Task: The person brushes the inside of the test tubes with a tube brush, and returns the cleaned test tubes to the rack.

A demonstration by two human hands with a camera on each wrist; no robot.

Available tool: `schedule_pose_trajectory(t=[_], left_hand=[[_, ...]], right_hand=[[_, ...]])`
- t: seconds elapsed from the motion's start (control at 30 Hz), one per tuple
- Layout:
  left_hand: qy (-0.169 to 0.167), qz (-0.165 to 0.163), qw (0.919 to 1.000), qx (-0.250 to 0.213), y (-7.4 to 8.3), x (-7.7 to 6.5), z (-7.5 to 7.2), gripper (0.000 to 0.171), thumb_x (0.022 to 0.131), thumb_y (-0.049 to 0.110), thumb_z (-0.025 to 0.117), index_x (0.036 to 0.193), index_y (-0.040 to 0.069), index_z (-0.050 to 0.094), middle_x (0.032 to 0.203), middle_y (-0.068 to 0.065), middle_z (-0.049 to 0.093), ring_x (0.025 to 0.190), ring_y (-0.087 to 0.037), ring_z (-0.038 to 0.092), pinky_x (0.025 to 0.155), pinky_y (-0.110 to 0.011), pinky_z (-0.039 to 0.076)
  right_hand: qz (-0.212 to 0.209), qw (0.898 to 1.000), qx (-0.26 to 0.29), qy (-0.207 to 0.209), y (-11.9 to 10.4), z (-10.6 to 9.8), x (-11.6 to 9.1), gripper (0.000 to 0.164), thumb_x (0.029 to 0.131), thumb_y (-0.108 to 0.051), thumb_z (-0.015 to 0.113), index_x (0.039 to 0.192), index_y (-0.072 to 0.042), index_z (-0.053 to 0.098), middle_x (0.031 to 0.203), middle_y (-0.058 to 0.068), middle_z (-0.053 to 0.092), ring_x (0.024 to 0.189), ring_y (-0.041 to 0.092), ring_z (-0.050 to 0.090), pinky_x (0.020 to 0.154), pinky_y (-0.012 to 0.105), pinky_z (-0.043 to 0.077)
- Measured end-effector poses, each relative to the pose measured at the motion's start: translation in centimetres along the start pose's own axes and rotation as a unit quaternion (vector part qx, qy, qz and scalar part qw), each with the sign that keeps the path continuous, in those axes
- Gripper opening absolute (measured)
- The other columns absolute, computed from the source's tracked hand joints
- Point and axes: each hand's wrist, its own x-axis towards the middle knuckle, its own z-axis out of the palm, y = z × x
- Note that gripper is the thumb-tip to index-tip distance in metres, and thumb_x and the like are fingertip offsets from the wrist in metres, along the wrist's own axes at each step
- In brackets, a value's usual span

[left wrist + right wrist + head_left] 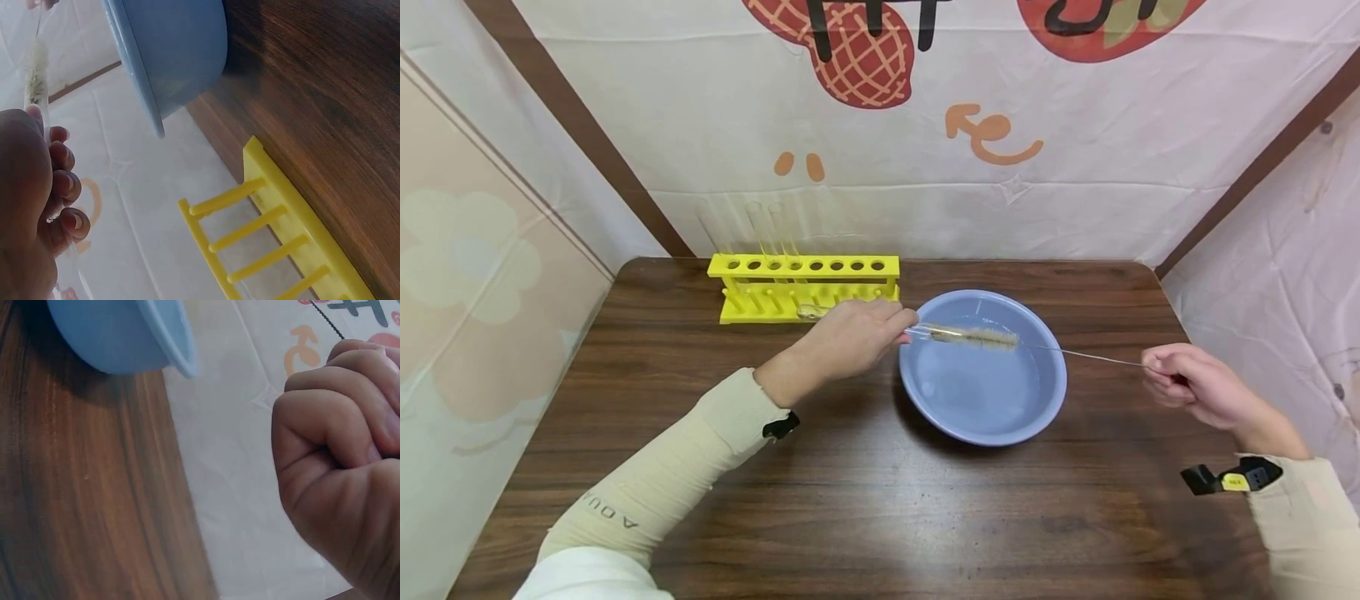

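Head view | left hand (867, 335): fingers curled round glass tube (922, 330), which reaches over the basin (981, 437) | right hand (1206, 387): fingers gripping brush wire (1105, 358), right of basin | bristles (996, 339) partly inside; best keep wire and tube in line, stroking gently against breakage.

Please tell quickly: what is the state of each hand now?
Left hand: closed, holding a clear test tube.
Right hand: closed, gripping the brush by its wire handle.

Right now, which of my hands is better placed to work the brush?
Probably your right hand: it grips the wire of the brush, whose head sticks partly out of the tube. Your left hand is occupied holding the tube.
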Motion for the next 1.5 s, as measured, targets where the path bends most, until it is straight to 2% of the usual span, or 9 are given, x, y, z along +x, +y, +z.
schedule_pose_trajectory(t=[0.27,0.4,0.47,0.6,0.67,0.8,0.93,1.27,1.5], left_hand=[[-0.009,0.0,1.0,-0.005,0.0,0.1,0.0,0.019,0.101,0.024,0.062,0.111,0.008,0.061,0.089,-0.003,0.064,0.078,-0.022,0.064,0.059,-0.035,0.053],[-0.023,-0.013,0.9996,-0.014,-0.1,0.0,-0.1,0.021,0.102,0.025,0.061,0.114,0.007,0.062,0.098,-0.005,0.069,0.088,-0.022,0.069,0.067,-0.036,0.057],[-0.026,-0.019,0.9993,-0.019,-0.1,0.0,-0.2,0.022,0.101,0.025,0.063,0.115,0.007,0.063,0.101,-0.005,0.071,0.091,-0.022,0.07,0.07,-0.036,0.058],[-0.022,-0.02,0.9993,-0.023,-0.2,-0.1,-0.2,0.023,0.103,0.027,0.061,0.115,0.007,0.063,0.102,-0.005,0.072,0.091,-0.021,0.07,0.069,-0.036,0.058],[-0.022,-0.018,0.9994,-0.021,-0.2,-0.2,-0.2,0.023,0.103,0.026,0.061,0.115,0.007,0.063,0.103,-0.005,0.072,0.091,-0.021,0.07,0.068,-0.037,0.058],[-0.034,-0.025,0.999,-0.016,-0.4,-0.3,-0.2,0.023,0.104,0.027,0.06,0.116,0.007,0.063,0.104,-0.005,0.072,0.091,-0.022,0.071,0.069,-0.037,0.058],[-0.042,-0.035,0.9984,-0.016,-0.4,-0.4,-0.2,0.021,0.103,0.023,0.062,0.116,0.007,0.063,0.104,-0.005,0.072,0.093,-0.022,0.071,0.07,-0.038,0.058],[-0.059,-0.041,0.9974,-0.009,-0.2,-0.2,-0.2,0.022,0.104,0.025,0.06,0.116,0.008,0.062,0.103,-0.005,0.071,0.091,-0.022,0.071,0.066,-0.038,0.057],[-0.058,-0.042,0.9974,-0.007,0.0,0.0,-0.2,0.02,0.103,0.025,0.061,0.115,0.008,0.062,0.101,-0.004,0.071,0.088,-0.021,0.07,0.062,-0.037,0.055]], right_hand=[[0.047,0.995,0.086,-0.01,0.2,-0.6,-0.1,0.031,0.087,0.014,-0.002,0.076,0.003,0.025,0.057,0.005,0.017,0.044,0.017,0.013,0.039,0.026,0.01],[0.008,0.997,-0.071,0.04,0.3,-0.4,-0.6,0.037,0.092,0.02,0.006,0.079,0.003,0.037,0.058,0.008,0.025,0.045,0.02,0.018,0.039,0.03,0.013],[-0.018,0.978,-0.187,0.088,0.5,-0.1,-0.9,0.039,0.094,0.024,0.016,0.082,0.003,0.046,0.06,0.01,0.034,0.046,0.022,0.025,0.039,0.031,0.018],[-0.05,0.889,-0.419,0.177,0.9,0.4,-1.5,0.037,0.091,0.027,0.042,0.086,-0.005,0.061,0.063,0.006,0.052,0.049,0.013,0.042,0.042,0.028,0.033],[-0.081,0.817,-0.533,0.203,1.1,0.4,-1.5,0.03,0.094,0.018,0.05,0.085,-0.007,0.065,0.066,0.002,0.059,0.051,0.006,0.047,0.045,0.023,0.037],[-0.156,0.636,-0.719,0.232,1.5,0.4,-1.3,0.029,0.104,-0.015,0.053,0.084,-0.005,0.071,0.067,0.0,0.065,0.051,0.006,0.051,0.048,0.025,0.042],[-0.213,0.527,-0.791,0.224,1.7,0.7,-0.9,0.04,0.105,-0.022,0.046,0.086,0.001,0.071,0.062,0.006,0.058,0.046,0.021,0.05,0.043,0.041,0.042],[-0.324,0.417,-0.816,0.236,2.0,1.8,0.0,0.025,0.101,0.006,0.046,0.097,0.004,0.07,0.057,0.01,0.042,0.043,0.027,0.033,0.036,0.041,0.026],[-0.342,0.402,-0.808,0.264,1.8,1.9,0.6,0.02,0.103,-0.001,0.054,0.097,0.003,0.072,0.056,0.012,0.046,0.042,0.029,0.035,0.036,0.043,0.026]])
